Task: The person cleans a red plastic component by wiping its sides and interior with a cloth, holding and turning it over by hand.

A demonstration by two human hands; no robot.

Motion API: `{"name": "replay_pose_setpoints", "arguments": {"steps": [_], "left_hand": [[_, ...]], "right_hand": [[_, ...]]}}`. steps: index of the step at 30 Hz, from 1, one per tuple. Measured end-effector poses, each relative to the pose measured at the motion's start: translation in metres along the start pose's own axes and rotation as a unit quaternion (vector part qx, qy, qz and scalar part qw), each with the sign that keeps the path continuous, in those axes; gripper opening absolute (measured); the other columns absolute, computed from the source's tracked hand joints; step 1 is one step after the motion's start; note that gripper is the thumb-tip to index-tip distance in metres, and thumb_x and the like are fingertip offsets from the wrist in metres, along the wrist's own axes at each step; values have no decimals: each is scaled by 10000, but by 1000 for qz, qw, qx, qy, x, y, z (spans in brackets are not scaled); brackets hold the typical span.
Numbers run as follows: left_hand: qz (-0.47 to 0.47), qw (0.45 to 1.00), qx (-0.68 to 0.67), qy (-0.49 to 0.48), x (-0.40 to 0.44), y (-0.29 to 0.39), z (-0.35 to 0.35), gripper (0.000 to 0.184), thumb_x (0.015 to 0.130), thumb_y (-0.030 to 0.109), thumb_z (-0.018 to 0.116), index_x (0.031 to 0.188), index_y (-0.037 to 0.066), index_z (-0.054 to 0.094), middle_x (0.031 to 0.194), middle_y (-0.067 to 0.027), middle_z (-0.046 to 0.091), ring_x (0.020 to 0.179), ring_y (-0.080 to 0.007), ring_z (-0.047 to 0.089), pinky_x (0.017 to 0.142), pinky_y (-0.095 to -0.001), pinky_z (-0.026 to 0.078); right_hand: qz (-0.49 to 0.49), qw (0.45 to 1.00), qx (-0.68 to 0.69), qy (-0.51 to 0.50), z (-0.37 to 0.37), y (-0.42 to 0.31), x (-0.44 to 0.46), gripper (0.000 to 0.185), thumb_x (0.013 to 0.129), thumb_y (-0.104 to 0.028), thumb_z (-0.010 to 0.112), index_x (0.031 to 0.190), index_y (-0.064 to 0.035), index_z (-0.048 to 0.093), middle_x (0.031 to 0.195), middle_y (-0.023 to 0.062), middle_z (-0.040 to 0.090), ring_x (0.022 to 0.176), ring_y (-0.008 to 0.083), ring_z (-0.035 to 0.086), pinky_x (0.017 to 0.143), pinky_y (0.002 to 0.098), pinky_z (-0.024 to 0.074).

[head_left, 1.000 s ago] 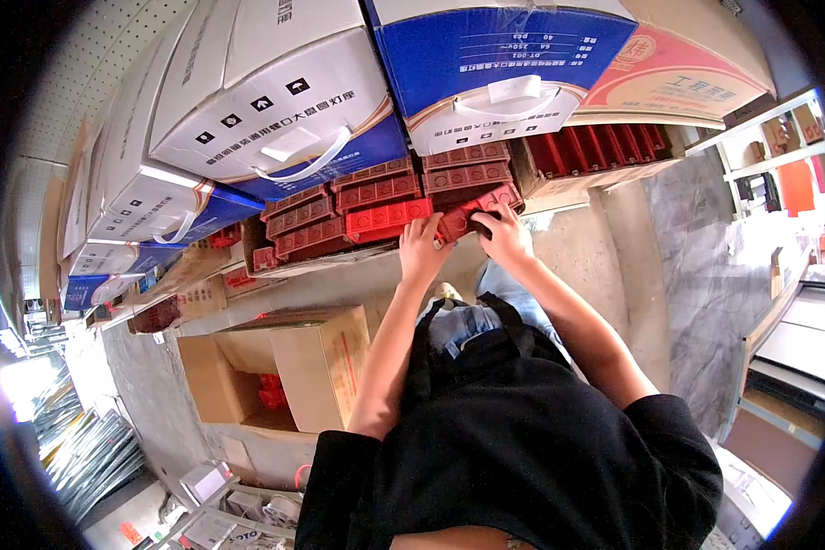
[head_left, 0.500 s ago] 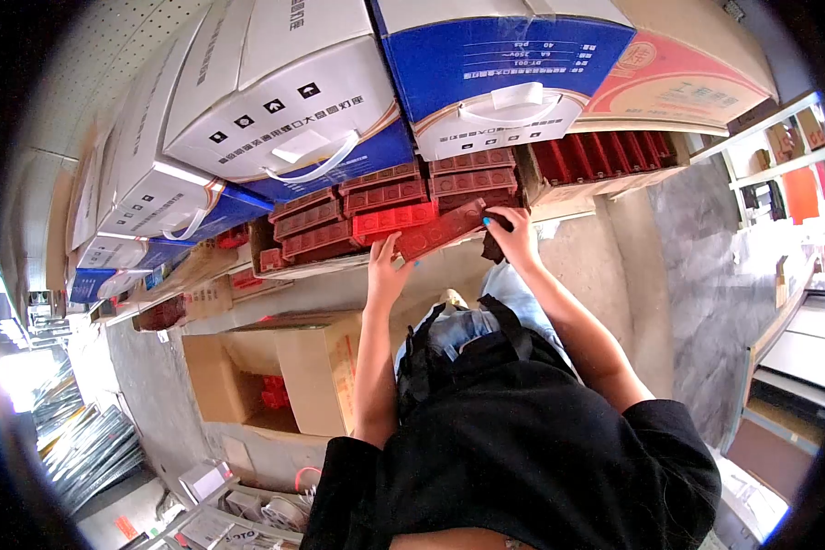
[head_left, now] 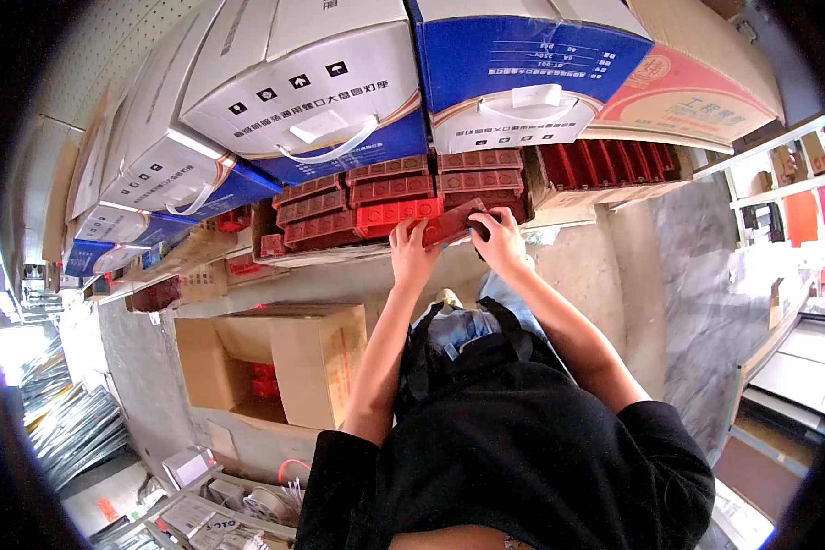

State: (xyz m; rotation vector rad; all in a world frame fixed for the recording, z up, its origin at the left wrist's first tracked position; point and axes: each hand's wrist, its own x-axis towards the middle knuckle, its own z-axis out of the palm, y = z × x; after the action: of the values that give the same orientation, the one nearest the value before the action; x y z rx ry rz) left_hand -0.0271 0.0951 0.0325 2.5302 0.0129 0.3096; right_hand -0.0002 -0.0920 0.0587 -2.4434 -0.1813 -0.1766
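My left hand (head_left: 412, 257) has its fingers curled against the left end of a long red plastic strip of wall boxes (head_left: 451, 223) with round knockouts. My right hand (head_left: 501, 242) is closed around the strip's right end. The strip slants, its right end higher, in front of stacked similar strips. A brighter red strip (head_left: 396, 216) lies just beyond my left fingers. Darker red strips (head_left: 319, 228) are piled in an open carton (head_left: 316, 258) on the shelf. My fingertips are partly hidden behind the held strip.
White-and-blue cartons (head_left: 325, 115) with handles stand on the shelf above, beside an orange-printed carton (head_left: 683, 101). More red pieces fill a box (head_left: 614, 188) at right. On the floor, an open cardboard box (head_left: 321, 367) holds some red pieces. Shelving (head_left: 779, 183) stands far right.
My hands have come closer together along the red strip. The left hand has shifted right and slightly up, and the right hand's fingers are more curled. The view has shifted slightly.
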Motion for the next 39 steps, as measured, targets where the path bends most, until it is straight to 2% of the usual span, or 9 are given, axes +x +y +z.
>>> {"name": "replay_pose_setpoints", "arguments": {"steps": [10, 13, 19, 24, 25, 27, 34, 37, 39], "left_hand": [[-40, 999, -19, -6, 0, -6, 3, 588, 642, 168, 767, 1175, 67, 540, 1143, -156, 461, 1081, -369, 405, 923, -446, 388], [-42, 999, -17, -19, -1, -5, -1, 604, 622, 166, 776, 1168, 67, 539, 1107, -144, 466, 1053, -358, 420, 903, -437, 402], [29, 999, -12, 17, 0, 12, -13, 609, 597, 166, 786, 1146, 71, 541, 1077, -120, 462, 1024, -337, 441, 860, -407, 432], [44, 999, -8, -26, 8, 18, -11, 608, 609, 165, 793, 1160, 78, 551, 1117, -121, 446, 1042, -339, 429, 865, -420, 435], [47, 998, -3, -35, 9, 20, -11, 605, 607, 158, 793, 1156, 75, 552, 1114, -121, 448, 1036, -337, 433, 858, -418, 440], [60, 998, -1, -35, 9, 20, -11, 605, 603, 150, 791, 1154, 75, 553, 1111, -116, 452, 1026, -332, 443, 830, -414, 457], [99, 994, 45, -3, 7, 17, -2, 567, 589, 171, 794, 1110, 80, 591, 1074, -79, 486, 985, -310, 481, 741, -406, 503], [56, 998, 32, 7, 3, 15, 1, 525, 600, 192, 787, 1083, 82, 612, 1051, -73, 499, 976, -301, 488, 737, -395, 507], [41, 999, 27, -1, -1, 13, -1, 516, 611, 198, 780, 1085, 81, 615, 1047, -71, 501, 974, -296, 489, 735, -386, 508]], "right_hand": [[-65, 997, -34, 22, -7, -10, -4, 295, 703, -155, 698, 989, -193, 638, 1001, 87, 515, 918, 296, 546, 734, 401, 493], [-107, 991, -36, 71, -18, -29, 2, 300, 689, -150, 705, 977, -197, 635, 986, 79, 509, 910, 294, 539, 718, 404, 493], [-93, 994, -50, 20, -9, -21, 6, 296, 680, -149, 711, 962, -192, 633, 998, 71, 496, 928, 283, 530, 718, 390, 499], [-98, 993, -60, -14, -3, -16, -2, 290, 692, -171, 707, 968, -197, 624, 1030, 71, 481, 968, 283, 509, 732, 391, 510], [-137, 988, -69, -13, 1, -16, -4, 308, 685, -161, 709, 979, -187, 618, 1057, 78, 466, 995, 295, 496, 739, 393, 509], [-93, 989, -93, -69, 5, -22, -9, 325, 682, -154, 710, 991, -182, 613, 1078, 87, 455, 1010, 312, 487, 738, 395, 507], [-79, 994, -68, 9, 16, -20, 7, 323, 698, -152, 697, 1006, -184, 603, 1046, 91, 471, 957, 297, 500, 858, 420, 449], [-155, 982, -99, 42, 17, -19, 10, 320, 686, -142, 707, 989, -183, 612, 1034, 73, 492, 981, 299, 509, 766, 401, 505], [-136, 986, -98, -8, 17, -20, -1, 324, 683, -142, 705, 991, -178, 613, 1043, 74, 490, 992, 299, 509, 752, 404, 511]]}}
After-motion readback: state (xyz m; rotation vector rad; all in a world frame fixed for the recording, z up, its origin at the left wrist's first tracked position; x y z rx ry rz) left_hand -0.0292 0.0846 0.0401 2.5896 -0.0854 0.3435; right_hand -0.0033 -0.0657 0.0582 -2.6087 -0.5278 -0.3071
